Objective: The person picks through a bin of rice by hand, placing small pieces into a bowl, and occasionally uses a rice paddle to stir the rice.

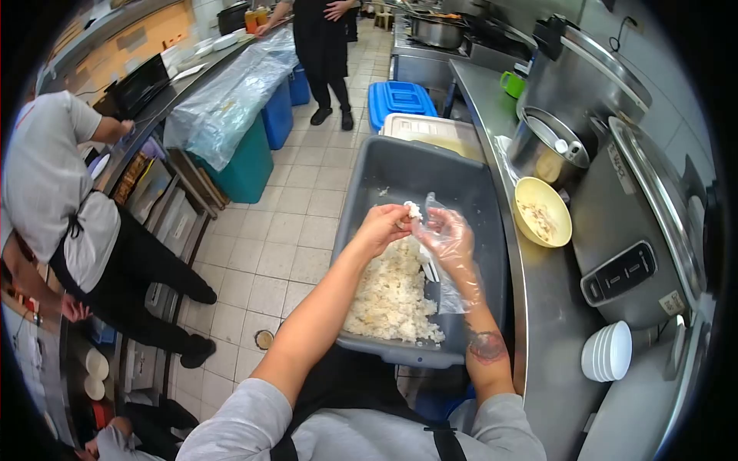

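Note:
My left hand (384, 229) is bare, its fingertips pinched at a small white clump of rice (413, 208). Close beside it, my right hand (448, 234) wears a loose clear plastic glove (463, 284) that reaches past the wrist. The gloved fingers are bent but apart, and I see nothing held in them. Both hands are above a large grey tub (496, 230). Cooked rice (392, 300) is heaped in the tub's near left part. A white utensil (430, 270), partly hidden by the right hand, lies against the rice.
Right of the tub runs a steel counter (550, 307) with a yellow bowl (542, 212), a steel pot (546, 146), a large cooker (634, 230) and stacked white bowls (607, 351). Beyond the tub are lidded bins (400, 104). Co-workers stand left (58, 169) and ahead (323, 46).

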